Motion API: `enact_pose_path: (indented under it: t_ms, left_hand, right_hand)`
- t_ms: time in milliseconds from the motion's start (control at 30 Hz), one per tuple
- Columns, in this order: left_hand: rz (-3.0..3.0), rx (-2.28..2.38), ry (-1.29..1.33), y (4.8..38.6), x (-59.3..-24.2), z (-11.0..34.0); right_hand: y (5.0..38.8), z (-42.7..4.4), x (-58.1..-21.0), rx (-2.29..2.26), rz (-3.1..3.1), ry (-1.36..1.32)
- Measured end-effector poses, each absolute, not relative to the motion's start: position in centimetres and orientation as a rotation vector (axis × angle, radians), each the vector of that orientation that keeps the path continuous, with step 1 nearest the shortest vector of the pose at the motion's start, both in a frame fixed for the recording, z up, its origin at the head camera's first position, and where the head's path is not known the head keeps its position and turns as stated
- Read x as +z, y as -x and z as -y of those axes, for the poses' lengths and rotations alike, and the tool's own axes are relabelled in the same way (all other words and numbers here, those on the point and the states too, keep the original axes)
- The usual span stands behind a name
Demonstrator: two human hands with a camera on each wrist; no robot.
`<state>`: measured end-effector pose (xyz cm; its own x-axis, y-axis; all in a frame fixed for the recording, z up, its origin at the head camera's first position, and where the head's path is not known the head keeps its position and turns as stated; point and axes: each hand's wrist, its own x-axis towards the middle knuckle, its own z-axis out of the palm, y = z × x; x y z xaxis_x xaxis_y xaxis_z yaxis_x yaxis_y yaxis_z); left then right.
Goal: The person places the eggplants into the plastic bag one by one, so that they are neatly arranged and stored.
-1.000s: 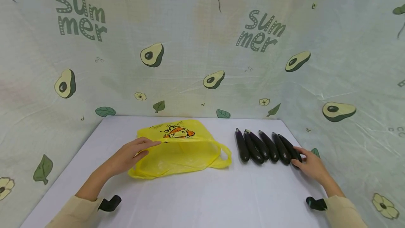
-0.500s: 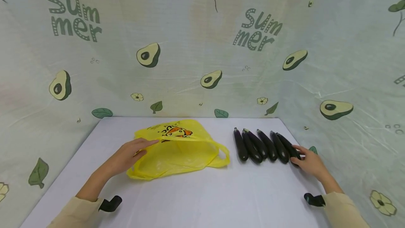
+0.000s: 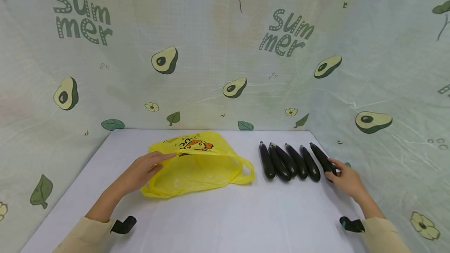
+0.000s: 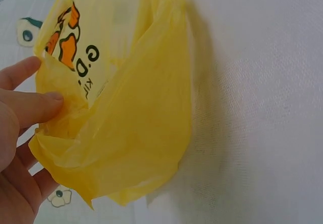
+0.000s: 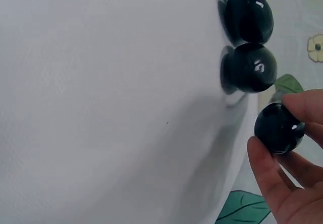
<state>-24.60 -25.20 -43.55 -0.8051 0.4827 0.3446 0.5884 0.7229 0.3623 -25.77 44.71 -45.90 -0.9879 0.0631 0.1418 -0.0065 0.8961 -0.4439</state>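
Observation:
A yellow plastic bag (image 3: 204,169) with a printed cartoon lies on the table, its mouth spread towards me. My left hand (image 3: 142,171) holds the left side of that mouth; in the left wrist view some fingers (image 4: 43,105) lie over the film and others go behind it. Over at the right, my right hand (image 3: 346,179) grips a dark eggplant (image 3: 318,153) by its round end, between thumb and fingers. It is tilted and stands apart from the rest of the row. The right wrist view shows this eggplant (image 5: 279,128) end-on, with a gap to its neighbour (image 5: 252,67).
Several more eggplants (image 3: 281,163) lie side by side right of the bag, stems towards the back. A white cloth covers the table (image 3: 218,218). A curtain (image 3: 197,22) printed with avocados and leaves hangs behind and along both sides.
The right hand has drawn the outermost eggplant away from the row, to the right, opening a gap beside it. The left hand stays at the bag's mouth. The head view has shifted slightly.

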Motion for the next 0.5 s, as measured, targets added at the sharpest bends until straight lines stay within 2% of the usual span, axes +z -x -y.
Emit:
enact_pose_path:
  t_ms: [500]
  left_hand:
    - [2.749, -0.659, 0.766, 24.6, -43.0, 24.4]
  right_hand:
    - [24.9, -39.8, -42.5, 0.709, 2.847, -0.096]
